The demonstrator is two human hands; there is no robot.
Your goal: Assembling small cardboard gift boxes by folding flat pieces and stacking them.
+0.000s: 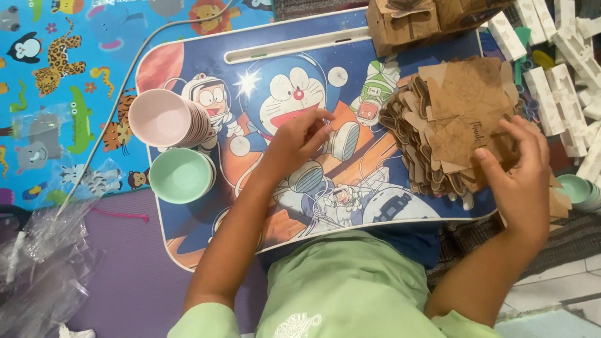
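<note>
We are resting our right hand on the near edge of a thick pile of brown cardboard cut-outs, fingers curling loosely over the top pieces; whether they are actually pinching one we cannot tell, since the fingertips are sinking among the overlapping flaps. The pile is sitting at the right end of a cartoon-printed lap tray, partly overhanging its edge. Our left hand is hovering over the tray's middle, fingers half bent and spread, apparently holding nothing. A stack of pink bowls and a stack of green bowls are lying tipped at the tray's left end. Folded brown boxes are being cut off by the top edge, and white pieces are crowding the right side, blurred.
</note>
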